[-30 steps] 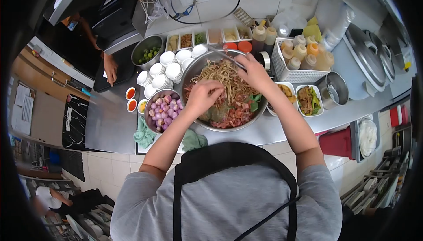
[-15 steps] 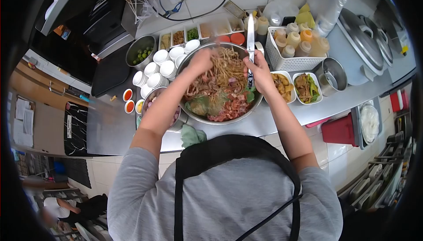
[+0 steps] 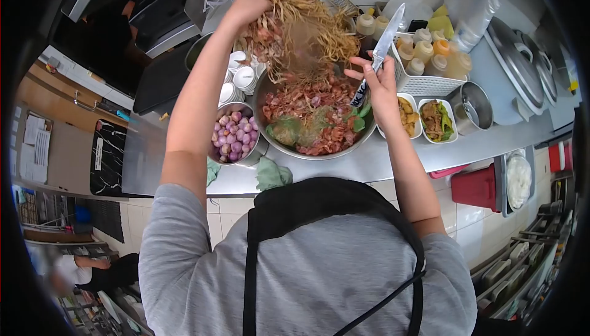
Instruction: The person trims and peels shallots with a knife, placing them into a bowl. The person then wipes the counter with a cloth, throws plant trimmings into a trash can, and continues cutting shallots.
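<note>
My left hand (image 3: pixel 251 5) is closed on a large bunch of dried stalks and roots (image 3: pixel 307 28), raised over the far side of a wide metal bowl (image 3: pixel 332 156). Reddish-brown skins and small shallots (image 3: pixel 307 105) fill the bowl, with some green netting (image 3: pixel 301 128) near its front. My right hand (image 3: pixel 380 87) grips a knife (image 3: pixel 382 38), blade pointing up and away, at the bowl's right edge; some of its fingers are spread. Left of the wide bowl, a smaller metal bowl holds peeled purple shallots (image 3: pixel 235 136).
Stacked white cups (image 3: pixel 244 79) stand behind the shallots. On the right are a white basket (image 3: pixel 424 84) of sauce bottles, two food dishes (image 3: pixel 437 121), a metal pot (image 3: pixel 472 107) and large lids (image 3: pixel 510 59). A green cloth (image 3: pixel 272 173) hangs at the counter's front edge. Another person (image 3: pixel 107 271) is at lower left.
My left hand has lifted the bunch of stalks up and away from the bowl. My right hand still holds the knife, now tilted to the right. The co-worker's hand at the left has gone from the counter.
</note>
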`<action>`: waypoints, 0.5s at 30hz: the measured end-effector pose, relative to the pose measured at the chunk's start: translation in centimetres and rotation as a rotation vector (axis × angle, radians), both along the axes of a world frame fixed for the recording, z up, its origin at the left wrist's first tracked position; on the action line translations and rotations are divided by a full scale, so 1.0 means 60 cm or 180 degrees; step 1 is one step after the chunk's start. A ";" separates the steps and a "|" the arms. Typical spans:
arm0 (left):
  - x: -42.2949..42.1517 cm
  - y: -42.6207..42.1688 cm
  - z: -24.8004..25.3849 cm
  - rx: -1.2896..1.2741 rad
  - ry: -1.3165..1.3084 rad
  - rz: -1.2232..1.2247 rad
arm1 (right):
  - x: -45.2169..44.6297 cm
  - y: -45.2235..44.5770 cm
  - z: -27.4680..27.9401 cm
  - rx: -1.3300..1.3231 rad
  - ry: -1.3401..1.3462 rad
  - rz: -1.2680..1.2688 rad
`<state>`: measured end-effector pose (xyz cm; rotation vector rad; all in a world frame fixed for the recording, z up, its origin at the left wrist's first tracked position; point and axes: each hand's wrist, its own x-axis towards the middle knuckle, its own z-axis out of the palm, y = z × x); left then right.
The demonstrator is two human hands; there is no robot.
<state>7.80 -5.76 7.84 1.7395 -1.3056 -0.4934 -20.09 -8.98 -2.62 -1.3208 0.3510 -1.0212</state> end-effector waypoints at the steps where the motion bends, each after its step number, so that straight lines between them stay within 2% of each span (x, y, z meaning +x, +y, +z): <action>1: 0.003 0.002 0.009 -0.0093 0.0059 0.0012 | 0.001 0.000 -0.004 0.0072 -0.0040 0.0033; 5: 0.003 0.016 0.046 -0.0236 -0.0071 0.0038 | -0.001 0.003 -0.006 0.0177 0.0059 0.0086; 8: -0.015 0.024 0.083 -0.0562 0.0233 -0.0052 | -0.005 -0.005 -0.021 0.0296 0.0220 0.0056; 12: -0.026 0.042 0.119 -0.0565 -0.0082 0.0063 | -0.006 -0.015 -0.063 0.0734 0.0512 -0.0030; 13: -0.025 0.044 0.128 -0.0506 -0.0289 0.0125 | -0.009 -0.022 -0.075 0.0662 0.0799 0.0125; 15: -0.052 0.058 0.150 -0.0614 -0.0129 0.0121 | -0.010 -0.033 -0.105 0.0528 0.1279 0.0332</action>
